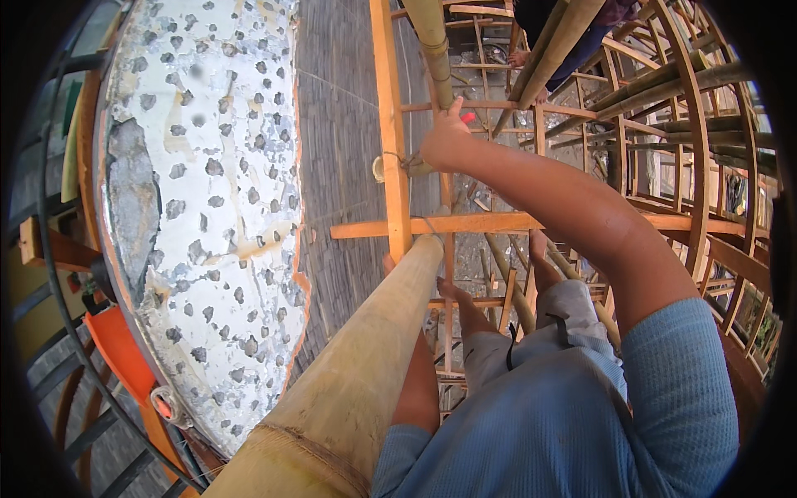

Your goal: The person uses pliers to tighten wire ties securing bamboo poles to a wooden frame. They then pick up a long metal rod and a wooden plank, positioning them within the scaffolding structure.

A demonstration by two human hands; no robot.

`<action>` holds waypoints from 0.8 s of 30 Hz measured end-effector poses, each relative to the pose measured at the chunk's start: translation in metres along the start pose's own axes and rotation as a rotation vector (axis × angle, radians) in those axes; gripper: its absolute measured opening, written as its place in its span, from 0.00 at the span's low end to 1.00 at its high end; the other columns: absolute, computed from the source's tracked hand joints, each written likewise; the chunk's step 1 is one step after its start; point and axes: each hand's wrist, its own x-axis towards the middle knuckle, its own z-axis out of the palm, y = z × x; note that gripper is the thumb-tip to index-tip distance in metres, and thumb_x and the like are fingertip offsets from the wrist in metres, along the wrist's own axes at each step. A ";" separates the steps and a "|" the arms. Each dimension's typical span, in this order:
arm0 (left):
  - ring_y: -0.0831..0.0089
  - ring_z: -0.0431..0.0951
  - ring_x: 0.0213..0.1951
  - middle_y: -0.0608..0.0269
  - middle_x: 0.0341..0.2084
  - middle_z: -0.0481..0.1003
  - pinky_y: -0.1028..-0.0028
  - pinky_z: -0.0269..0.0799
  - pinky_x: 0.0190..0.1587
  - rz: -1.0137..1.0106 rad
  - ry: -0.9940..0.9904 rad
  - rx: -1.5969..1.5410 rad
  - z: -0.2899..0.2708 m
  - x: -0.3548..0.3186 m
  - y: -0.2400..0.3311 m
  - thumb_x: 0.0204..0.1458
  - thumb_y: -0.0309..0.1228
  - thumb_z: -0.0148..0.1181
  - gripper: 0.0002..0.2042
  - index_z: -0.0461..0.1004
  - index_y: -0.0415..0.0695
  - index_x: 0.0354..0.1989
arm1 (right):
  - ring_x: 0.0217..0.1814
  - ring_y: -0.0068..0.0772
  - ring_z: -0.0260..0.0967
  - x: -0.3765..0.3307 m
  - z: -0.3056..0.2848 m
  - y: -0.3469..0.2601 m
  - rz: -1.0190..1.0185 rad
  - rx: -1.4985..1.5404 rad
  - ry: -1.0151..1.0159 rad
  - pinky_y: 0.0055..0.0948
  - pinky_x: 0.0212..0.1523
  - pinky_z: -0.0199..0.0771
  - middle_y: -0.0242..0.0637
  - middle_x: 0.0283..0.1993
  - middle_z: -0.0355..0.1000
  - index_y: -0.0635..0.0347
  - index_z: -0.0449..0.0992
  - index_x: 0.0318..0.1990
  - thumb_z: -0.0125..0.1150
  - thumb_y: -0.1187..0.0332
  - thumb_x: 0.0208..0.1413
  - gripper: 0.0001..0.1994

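Observation:
My right hand (448, 139) reaches forward to a bamboo pole (429, 41) and closes on a tool whose red end (468, 117) shows past my fingers; the rest of it is hidden. Beside that hand, wire (404, 159) is wrapped around an upright timber (388, 108). A thick bamboo pole (349, 365) rises close to me and covers most of my left arm. Only a bit of my left hand (388, 263) shows, next to the upright timber, its fingers hidden. A horizontal timber (473, 223) crosses the upright, with thin wire at the joint.
I stand barefoot high on a scaffold of timber and bamboo (697, 141). A chipped white wall (224, 166) and grey cladding (336, 108) run along the left. Dark railings (50, 207) and an orange panel (120, 353) are far left. Another person (573, 41) is at the top right.

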 end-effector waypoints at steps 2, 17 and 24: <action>0.44 0.72 0.58 0.46 0.55 0.74 0.51 0.68 0.59 -0.007 0.001 -0.005 -0.001 0.000 0.002 0.65 0.47 0.51 0.23 0.68 0.46 0.63 | 0.64 0.65 0.70 0.005 -0.004 0.000 -0.026 -0.055 -0.018 0.88 0.63 0.48 0.43 0.56 0.79 0.53 0.84 0.53 0.66 0.62 0.56 0.18; 0.43 0.74 0.55 0.46 0.50 0.75 0.50 0.69 0.56 -0.035 -0.005 -0.023 0.001 -0.002 0.013 0.65 0.47 0.51 0.23 0.69 0.46 0.61 | 0.42 0.42 0.81 0.040 -0.037 -0.002 -0.131 -0.084 0.106 0.40 0.39 0.82 0.40 0.39 0.82 0.58 0.85 0.45 0.71 0.66 0.52 0.14; 0.42 0.75 0.53 0.46 0.48 0.75 0.50 0.70 0.55 -0.048 -0.013 -0.032 -0.003 -0.002 0.017 0.65 0.48 0.51 0.22 0.69 0.46 0.60 | 0.47 0.41 0.83 -0.002 0.022 0.025 -0.051 0.218 0.097 0.41 0.39 0.83 0.38 0.43 0.83 0.57 0.86 0.45 0.70 0.67 0.54 0.12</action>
